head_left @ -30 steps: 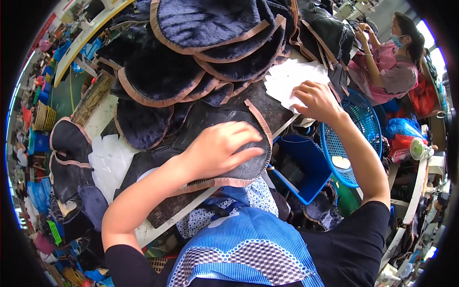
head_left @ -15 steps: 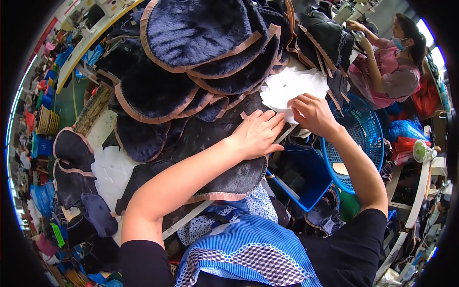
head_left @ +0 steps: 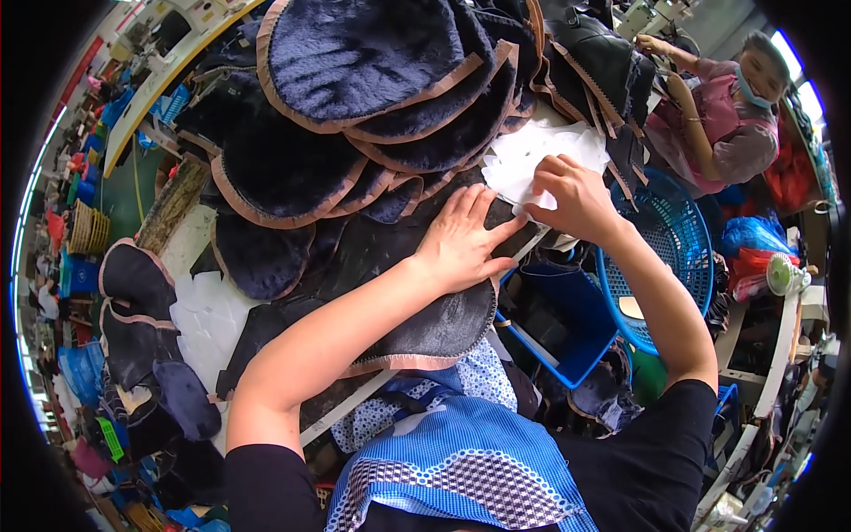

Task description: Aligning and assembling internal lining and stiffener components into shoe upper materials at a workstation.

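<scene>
My left hand (head_left: 459, 241) lies flat with fingers spread on a dark, leather-like piece (head_left: 425, 324) that has a pale stitched edging. Close beside it, my right hand (head_left: 574, 199) is curled, thumb and fingers drawn together at the near edge of a stack of thin white sheets (head_left: 541, 155). A tiny pale bit seems to show at its fingertips, too small to name. Beyond my hands, dark blue fleecy pieces (head_left: 363, 62) with brownish-pink edging lie heaped in overlapping layers.
A blue plastic basket (head_left: 678, 253) stands right of my right forearm, beside a blue bin (head_left: 576, 359). Further white sheets (head_left: 208, 319) and dark edged pieces (head_left: 137, 279) lie at the left. A co-worker in a pink apron (head_left: 722, 120) sits at far right, near a small green fan (head_left: 782, 277).
My left hand has shifted slightly left, its fingers spreading wider. My right hand's fingertips have come down toward the near edge of the white sheets. The co-worker's head has turned.
</scene>
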`<action>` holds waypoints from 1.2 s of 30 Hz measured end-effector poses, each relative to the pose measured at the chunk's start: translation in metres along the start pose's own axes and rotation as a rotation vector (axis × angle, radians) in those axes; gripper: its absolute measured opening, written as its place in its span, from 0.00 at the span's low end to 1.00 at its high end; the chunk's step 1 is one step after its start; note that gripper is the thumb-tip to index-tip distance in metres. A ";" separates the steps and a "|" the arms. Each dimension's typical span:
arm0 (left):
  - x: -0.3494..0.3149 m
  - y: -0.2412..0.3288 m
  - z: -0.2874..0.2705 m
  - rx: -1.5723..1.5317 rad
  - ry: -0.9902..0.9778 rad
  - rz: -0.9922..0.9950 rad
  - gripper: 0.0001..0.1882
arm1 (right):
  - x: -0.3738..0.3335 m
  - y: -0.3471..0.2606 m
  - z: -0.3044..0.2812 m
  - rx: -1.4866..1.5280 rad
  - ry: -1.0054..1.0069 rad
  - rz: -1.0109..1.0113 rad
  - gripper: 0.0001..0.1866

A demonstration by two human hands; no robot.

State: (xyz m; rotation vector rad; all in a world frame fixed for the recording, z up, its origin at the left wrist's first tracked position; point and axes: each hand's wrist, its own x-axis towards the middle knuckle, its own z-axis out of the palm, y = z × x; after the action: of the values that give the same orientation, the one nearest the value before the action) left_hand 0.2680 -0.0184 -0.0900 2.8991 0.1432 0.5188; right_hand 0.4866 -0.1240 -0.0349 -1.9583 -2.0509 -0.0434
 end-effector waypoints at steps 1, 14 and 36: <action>-0.001 0.000 0.000 0.030 0.030 0.022 0.34 | 0.002 0.000 0.000 -0.048 -0.005 -0.034 0.12; 0.000 -0.005 0.004 -0.046 0.016 0.041 0.35 | 0.015 -0.003 -0.003 -0.040 -0.190 -0.117 0.04; 0.002 -0.004 0.001 -0.021 -0.010 0.043 0.34 | 0.004 0.005 0.003 0.038 -0.059 -0.188 0.07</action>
State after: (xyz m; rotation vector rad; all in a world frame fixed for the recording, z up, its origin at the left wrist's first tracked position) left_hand 0.2696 -0.0142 -0.0914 2.8898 0.0733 0.5094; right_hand 0.4906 -0.1194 -0.0380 -1.7586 -2.2508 0.0123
